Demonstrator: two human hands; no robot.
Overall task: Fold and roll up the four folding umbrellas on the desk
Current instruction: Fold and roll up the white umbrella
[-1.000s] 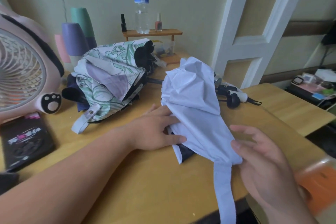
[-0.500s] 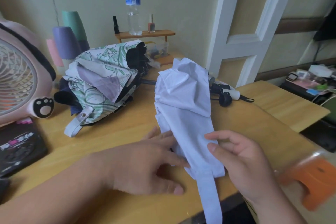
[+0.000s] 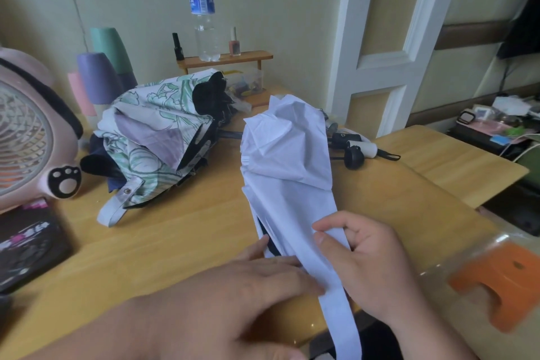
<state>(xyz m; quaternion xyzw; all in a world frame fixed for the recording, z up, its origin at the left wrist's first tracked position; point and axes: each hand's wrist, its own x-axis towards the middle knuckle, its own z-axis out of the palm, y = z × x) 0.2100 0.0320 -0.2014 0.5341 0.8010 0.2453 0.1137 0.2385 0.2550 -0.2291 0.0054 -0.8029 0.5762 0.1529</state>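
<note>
A white folding umbrella (image 3: 287, 161) lies lengthwise on the wooden desk (image 3: 181, 237), its canopy loosely gathered and its strap (image 3: 340, 313) hanging over the front edge. My right hand (image 3: 368, 260) pinches the canopy's near end where the strap begins. My left hand (image 3: 248, 292) rests flat on the desk with its fingertips against the same end. A floral green-and-white umbrella (image 3: 152, 137) lies crumpled to the left, dark fabric under it. Black and white umbrella handles (image 3: 355, 146) stick out behind the white canopy.
A pink desk fan (image 3: 29, 137) and a black box (image 3: 26, 245) stand at the left. Pastel cups (image 3: 99, 73), a small wooden shelf (image 3: 225, 60) and a water bottle (image 3: 203, 9) line the wall. An orange stool (image 3: 502, 280) sits at the right, below the desk.
Both hands slid toward me along the white umbrella to its strap end. My right hand went from open beside the cloth to pinching it. The camera tilted slightly.
</note>
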